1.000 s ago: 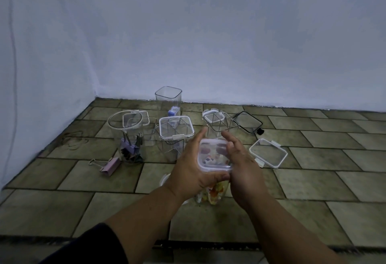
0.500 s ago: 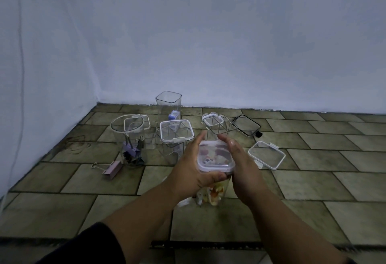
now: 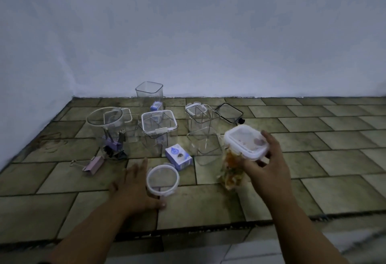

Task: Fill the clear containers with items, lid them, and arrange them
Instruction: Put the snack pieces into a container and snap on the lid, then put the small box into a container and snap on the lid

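Right hand: fingers curled round the white-lidded top of a filled container, held clear of the floor, right of centre. It looks like light, stiff, slick plastic, best gripped under the lid rim. Left hand: fingers straight and spread, touching a round lid near the floor's front edge. Small carton: blue drop mark, writing unreadable.

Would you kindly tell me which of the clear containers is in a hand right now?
The white-lidded container with orange contents, held tilted by the right hand; the others stand untouched on the tiles.
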